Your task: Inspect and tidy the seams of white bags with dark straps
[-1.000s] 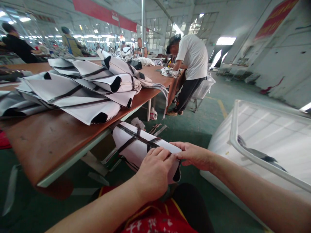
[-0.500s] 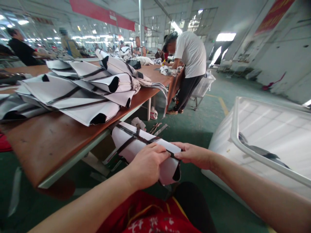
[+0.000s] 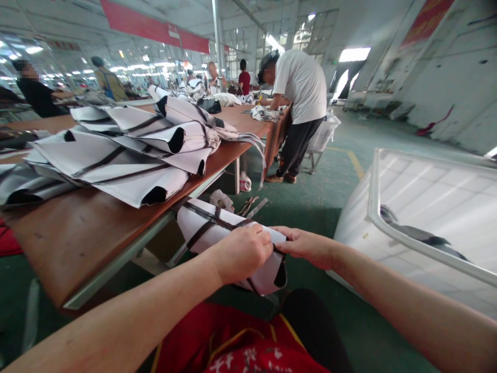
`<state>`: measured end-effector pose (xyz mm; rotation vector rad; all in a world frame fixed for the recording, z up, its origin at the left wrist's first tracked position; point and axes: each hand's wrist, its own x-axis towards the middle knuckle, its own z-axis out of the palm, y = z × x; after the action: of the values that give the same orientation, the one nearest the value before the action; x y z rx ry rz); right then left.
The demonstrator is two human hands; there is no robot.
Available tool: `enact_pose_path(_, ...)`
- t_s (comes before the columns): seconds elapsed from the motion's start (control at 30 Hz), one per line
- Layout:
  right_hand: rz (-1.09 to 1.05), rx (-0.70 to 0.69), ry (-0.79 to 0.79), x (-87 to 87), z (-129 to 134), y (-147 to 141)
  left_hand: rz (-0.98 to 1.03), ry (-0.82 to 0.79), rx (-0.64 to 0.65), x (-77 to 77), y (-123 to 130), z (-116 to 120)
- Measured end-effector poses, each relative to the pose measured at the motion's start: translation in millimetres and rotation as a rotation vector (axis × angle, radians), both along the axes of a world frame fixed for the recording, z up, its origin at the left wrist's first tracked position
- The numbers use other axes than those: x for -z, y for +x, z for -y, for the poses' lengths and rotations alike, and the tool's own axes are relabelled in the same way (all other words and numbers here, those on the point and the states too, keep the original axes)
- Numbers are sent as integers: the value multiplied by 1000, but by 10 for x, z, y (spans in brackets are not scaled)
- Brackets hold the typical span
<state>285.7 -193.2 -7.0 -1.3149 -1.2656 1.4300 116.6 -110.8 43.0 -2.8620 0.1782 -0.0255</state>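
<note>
Garment factory — long worktable point(image 3: 77, 233), fabric stacks point(image 3: 116, 155).

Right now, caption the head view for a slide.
Both hands, left hand and right hand, hold a white fabric piece with dark straps beside a table stacked with similar pieces.

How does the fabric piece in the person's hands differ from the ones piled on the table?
The held piece is single and gripped at its near end by the left hand and right hand; the piled pieces are many and untouched. The held piece hangs in the air below the table edge; the piled pieces lie overlapping on the tabletop. Both are white with dark straps and black openings.
</note>
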Motion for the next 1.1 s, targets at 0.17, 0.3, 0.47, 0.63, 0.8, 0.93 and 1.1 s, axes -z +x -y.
enact_pose_path(0.17,45,-40,80,33,-31,18,16,88,28,4,-7,29)
enact_pose_path(0.3,421,149,227,23,-6,-45,17,91,-7,21,7,43)
enact_pose_path(0.47,810,252,575,33,132,-135,69,-31,-109,45,56,33)
enact_pose_path(0.63,975,178,553,-35,178,-124,107,-107,-152,93,43,31)
enact_pose_path(0.8,1212,20,650,-127,145,-167,144,-125,-189,181,18,32)
enact_pose_path(0.93,1415,-18,716,-128,127,-224,157,-191,-204,209,-15,17)
enact_pose_path(1.1,1379,49,673,-93,76,-188,208,-385,-227,195,-45,-20)
